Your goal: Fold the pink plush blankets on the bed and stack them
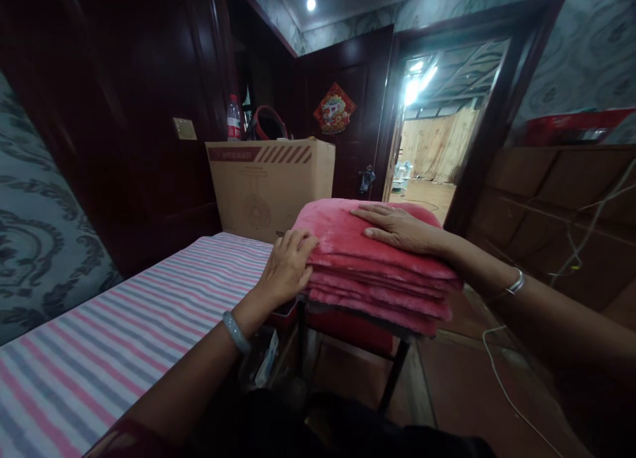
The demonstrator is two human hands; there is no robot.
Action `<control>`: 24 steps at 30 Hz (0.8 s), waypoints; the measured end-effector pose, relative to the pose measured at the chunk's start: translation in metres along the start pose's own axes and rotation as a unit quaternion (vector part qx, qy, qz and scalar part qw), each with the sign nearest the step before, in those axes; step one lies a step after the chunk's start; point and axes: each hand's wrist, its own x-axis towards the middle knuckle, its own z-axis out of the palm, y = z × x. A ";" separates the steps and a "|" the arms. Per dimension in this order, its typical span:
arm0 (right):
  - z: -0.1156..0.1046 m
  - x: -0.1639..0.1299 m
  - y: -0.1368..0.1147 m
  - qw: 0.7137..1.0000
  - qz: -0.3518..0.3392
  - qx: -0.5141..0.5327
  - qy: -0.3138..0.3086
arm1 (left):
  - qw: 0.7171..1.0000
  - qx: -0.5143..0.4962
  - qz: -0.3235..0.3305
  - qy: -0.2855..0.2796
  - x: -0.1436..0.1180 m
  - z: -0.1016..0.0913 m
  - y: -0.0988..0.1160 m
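A stack of soft, pinkish-red plush pads (382, 282) with rounded corners rests on a dark-legged stool (395, 372); whether the layers are separate pads or folded cloth I cannot tell. My left hand (289, 262), below a pale bangle, grips the stack's near left corner, fingers curled on the upper layers and thumb at the side. Across the top layer my right hand (397, 229) lies flat with its fingers stretched to the left. A silver bangle is on that forearm.
A bed with a striped sheet (149, 312) fills the left. Behind it stands a cardboard box (268, 186) with a red-capped bottle (233, 118) on top. A dark door (348, 67) stands by an open doorway. A white cable (501, 378) trails over the floor at right.
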 end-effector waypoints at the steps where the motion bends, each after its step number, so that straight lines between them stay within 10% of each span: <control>1: -0.001 0.001 0.001 1.000 -0.004 0.002 0.002 | 1.000 0.005 -0.004 -0.001 0.001 -0.001 0.000; 11: -0.012 0.000 -0.003 1.000 -0.022 0.004 0.003 | 1.000 0.008 -0.008 -0.006 0.000 -0.009 0.000; 24: -0.017 -0.005 -0.068 0.994 -0.101 -0.027 -0.013 | 0.999 0.001 -0.040 -0.002 -0.008 -0.017 0.001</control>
